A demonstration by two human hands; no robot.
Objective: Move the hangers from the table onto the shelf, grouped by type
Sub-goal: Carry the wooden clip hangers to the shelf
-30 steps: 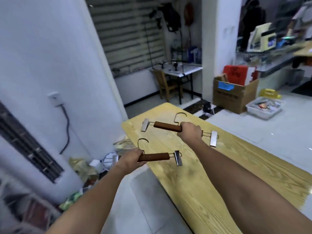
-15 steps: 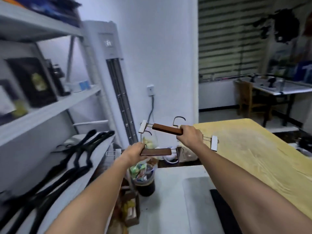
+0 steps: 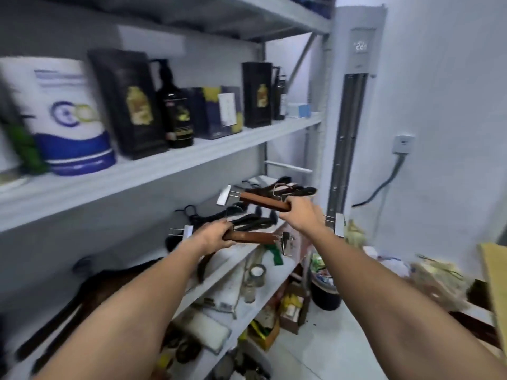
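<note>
My left hand [image 3: 212, 237] grips a wooden clip hanger [image 3: 251, 237] with metal clips, held level in front of the grey shelf [image 3: 241, 253]. My right hand [image 3: 301, 215] grips a second wooden clip hanger [image 3: 263, 201], a little higher and further in, above the same shelf. Several black hangers [image 3: 252, 220] lie in a pile on that shelf, just behind and below both hands. A further dark hanger [image 3: 82, 286] lies nearer me on the shelf, partly hidden by my left arm. The yellow table's corner [image 3: 496, 272] shows at the right edge.
The shelf above holds a white-and-blue bag [image 3: 68, 116], black boxes [image 3: 129, 102] and a dark bottle [image 3: 175, 108]. A tall white air conditioner [image 3: 354, 111] stands right of the rack. Lower shelves and the floor hold clutter, with a black bin [image 3: 325, 293] nearby.
I have turned left from the table to face the rack. Both hands, each still holding a wooden clip hanger, have moved up to the shelf with the black hangers.
</note>
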